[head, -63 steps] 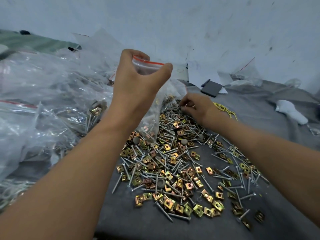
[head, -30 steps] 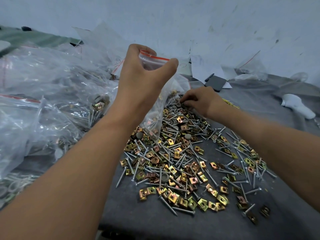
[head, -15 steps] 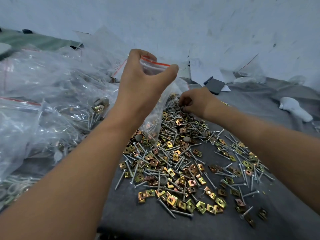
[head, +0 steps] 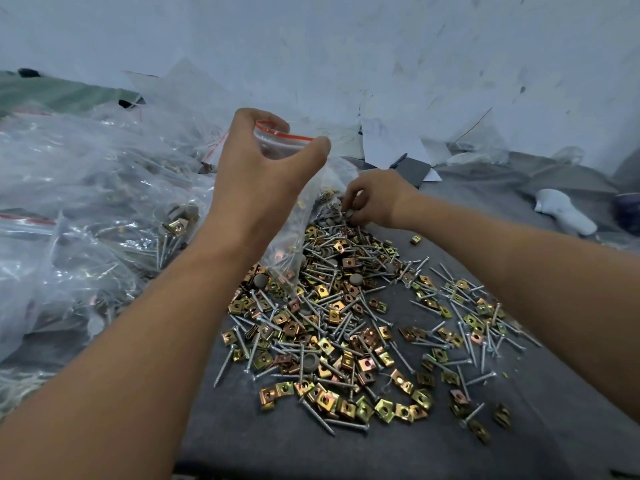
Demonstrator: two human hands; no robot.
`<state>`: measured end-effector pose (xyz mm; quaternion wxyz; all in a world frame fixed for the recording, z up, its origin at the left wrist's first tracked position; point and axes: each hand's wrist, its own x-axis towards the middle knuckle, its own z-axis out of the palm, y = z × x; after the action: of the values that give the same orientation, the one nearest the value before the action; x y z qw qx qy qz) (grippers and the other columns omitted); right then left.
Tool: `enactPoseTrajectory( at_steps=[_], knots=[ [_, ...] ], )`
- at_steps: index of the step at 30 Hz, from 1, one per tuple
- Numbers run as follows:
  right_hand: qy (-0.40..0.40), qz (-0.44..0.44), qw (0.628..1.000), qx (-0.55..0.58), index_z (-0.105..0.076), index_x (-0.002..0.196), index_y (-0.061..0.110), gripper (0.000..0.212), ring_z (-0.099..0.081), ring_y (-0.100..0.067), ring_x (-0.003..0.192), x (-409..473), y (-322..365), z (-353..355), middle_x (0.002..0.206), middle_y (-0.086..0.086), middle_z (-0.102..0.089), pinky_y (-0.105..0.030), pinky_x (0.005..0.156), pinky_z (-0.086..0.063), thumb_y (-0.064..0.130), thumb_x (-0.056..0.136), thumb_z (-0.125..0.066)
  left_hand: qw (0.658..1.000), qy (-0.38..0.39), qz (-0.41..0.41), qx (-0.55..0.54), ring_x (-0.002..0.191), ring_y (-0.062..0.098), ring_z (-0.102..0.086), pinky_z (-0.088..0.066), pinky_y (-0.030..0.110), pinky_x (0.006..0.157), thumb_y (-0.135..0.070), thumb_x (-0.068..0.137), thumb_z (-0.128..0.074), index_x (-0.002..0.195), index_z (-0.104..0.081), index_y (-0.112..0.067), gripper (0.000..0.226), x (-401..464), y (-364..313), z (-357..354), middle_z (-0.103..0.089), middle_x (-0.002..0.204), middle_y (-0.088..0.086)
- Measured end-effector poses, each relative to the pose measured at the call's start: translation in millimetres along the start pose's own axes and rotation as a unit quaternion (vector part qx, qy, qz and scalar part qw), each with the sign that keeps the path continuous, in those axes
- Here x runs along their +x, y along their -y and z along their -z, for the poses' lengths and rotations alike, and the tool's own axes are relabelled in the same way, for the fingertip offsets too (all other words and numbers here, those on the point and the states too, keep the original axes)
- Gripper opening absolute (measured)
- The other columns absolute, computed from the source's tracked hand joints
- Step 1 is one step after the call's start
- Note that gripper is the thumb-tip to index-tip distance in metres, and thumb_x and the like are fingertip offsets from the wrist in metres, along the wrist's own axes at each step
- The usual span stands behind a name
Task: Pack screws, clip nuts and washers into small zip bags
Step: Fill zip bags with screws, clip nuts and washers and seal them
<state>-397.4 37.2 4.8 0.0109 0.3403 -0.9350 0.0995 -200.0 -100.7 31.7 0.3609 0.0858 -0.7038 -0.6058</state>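
Small clear red-striped zip bag is gripped open by left hand; grey round washers are pinched by right hand; clear filled plastic bags are heaped left, white paper sheets behind.

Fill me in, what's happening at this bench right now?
A person is bagging hardware. The left hand holds a small zip bag up by its red-striped mouth, with some screws and clip nuts already inside. The right hand reaches into the far edge of the pile on the grey cloth, pinching small grey washers. A heap of filled bags lies to the left.
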Motion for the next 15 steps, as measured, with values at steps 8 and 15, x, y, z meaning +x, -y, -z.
enactPoseTrajectory(
  at_steps=[8, 15],
  knots=[
    [0.004, -0.065, 0.710, 0.701, -0.066, 0.115, -0.004, 0.035, -0.076, -0.032, 0.100, -37.1, -33.6, 9.7, 0.112, -0.024, -0.075, -0.032, 0.082, -0.063, -0.010, 0.082, -0.074, 0.995, 0.085, -0.038, 0.042, 0.094, 0.001, -0.069, -0.054, 0.013, 0.078, -0.032, 0.087, -0.086, 0.128, -0.052, -0.017, 0.055, -5.0, 0.5, -1.9, -0.071, 0.108, -0.002],
    [0.037, 0.056, 0.573, 0.817, -0.079, 0.097, 0.007, 0.021, -0.076, -0.027, 0.099, -83.1, -12.4, 64.4, 0.110, -0.017, -0.076, -0.024, 0.082, -0.061, -0.006, 0.081, -0.073, 0.947, 0.204, -0.141, 0.203, 0.110, 0.016, -0.064, -0.053, 0.042, 0.097, -0.052, 0.073, -0.081, 0.130, -0.045, -0.026, 0.072, -26.1, 3.0, -21.9, -0.065, 0.117, -0.004]
  ],
)
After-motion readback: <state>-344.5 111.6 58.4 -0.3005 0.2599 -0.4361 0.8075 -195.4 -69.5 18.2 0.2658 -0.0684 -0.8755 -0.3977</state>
